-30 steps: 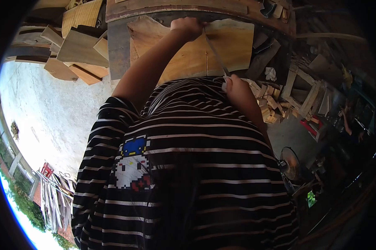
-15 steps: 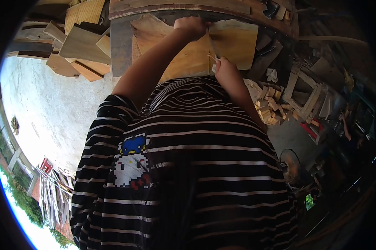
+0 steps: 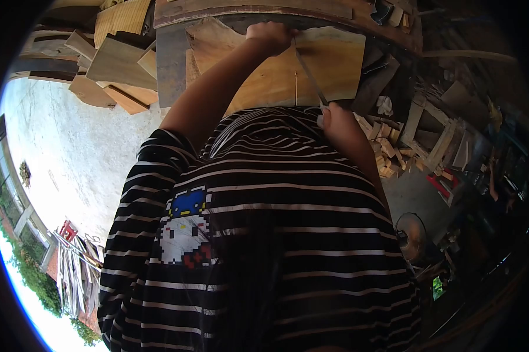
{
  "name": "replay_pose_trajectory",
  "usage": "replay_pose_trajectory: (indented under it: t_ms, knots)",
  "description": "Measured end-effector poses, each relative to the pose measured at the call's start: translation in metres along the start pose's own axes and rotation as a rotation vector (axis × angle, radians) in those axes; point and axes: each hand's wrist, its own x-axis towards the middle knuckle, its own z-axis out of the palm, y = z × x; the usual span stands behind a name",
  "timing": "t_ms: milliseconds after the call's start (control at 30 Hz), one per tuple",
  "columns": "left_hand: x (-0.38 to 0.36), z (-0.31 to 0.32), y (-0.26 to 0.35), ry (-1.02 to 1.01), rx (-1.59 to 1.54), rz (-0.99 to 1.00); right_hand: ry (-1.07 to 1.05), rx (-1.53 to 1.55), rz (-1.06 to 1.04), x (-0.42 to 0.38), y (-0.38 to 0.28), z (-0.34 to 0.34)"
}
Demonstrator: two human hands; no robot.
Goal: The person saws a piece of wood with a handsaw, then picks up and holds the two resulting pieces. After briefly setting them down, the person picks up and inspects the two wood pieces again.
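A light wooden board [image 3: 329, 64] lies in front of my body, with a thin dark line running across it from the far edge towards me. At that far edge, my left hand [image 3: 269, 39] rests with its fingers curled close to the line's end; what they grip, if anything, is hidden. Closer to my belly, my right hand [image 3: 339, 122] is closed around the pale-wrapped grip of a narrow-bladed tool [image 3: 312, 79]. Its long thin blade slants across the board and its far end meets the line. The blade's edge is too small to make out.
Loose boards [image 3: 121, 61] are heaped at the left. Small wood offcuts [image 3: 387, 144] and a wooden frame [image 3: 434, 141] lie at the right, beyond a crumpled white scrap [image 3: 384, 105]. A round fan-like object [image 3: 411, 234] stands at lower right.
My right hand has moved back towards my body and to the right, and more of the thin blade shows over the board. My left hand has stayed nearly in place.
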Motion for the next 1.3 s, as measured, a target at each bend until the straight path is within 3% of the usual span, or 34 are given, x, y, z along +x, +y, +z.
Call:
replay_pose_trajectory:
  t_ms: [100, 167, 200, 433, 633, 800, 1100, 1300]
  knots:
    - [0.004, -0.002, 0.003, -0.026, -0.002, -0.011, -0.045, -0.042, 0.099, -0.002, 0.001, -0.002]
    - [0.003, -0.003, 0.008, -0.049, -0.003, -0.016, 0.154, -0.005, -0.069, 0.030, 0.003, 0.019]
    - [0.001, -0.004, 0.009, -0.044, -0.013, -0.015, 0.153, -0.002, -0.071, 0.033, 0.002, 0.019]
    - [-0.002, 0.000, 0.005, 0.000, 0.004, -0.035, -0.015, -0.050, 0.035, -0.010, 0.001, -0.012]
    - [-0.007, 0.000, 0.011, -0.011, -0.003, -0.007, 0.190, 0.046, -0.061, 0.034, -0.002, 0.025]
    - [-0.007, 0.004, 0.005, 0.010, -0.002, -0.009, -0.051, 0.016, 0.078, -0.020, 0.006, -0.010]
    - [-0.010, -0.001, -0.003, -0.002, 0.009, -0.032, 0.059, -0.007, -0.004, 0.009, -0.016, 0.023]
    - [-0.013, -0.002, -0.003, -0.025, 0.010, -0.025, -0.050, -0.005, 0.141, -0.027, -0.014, -0.008]
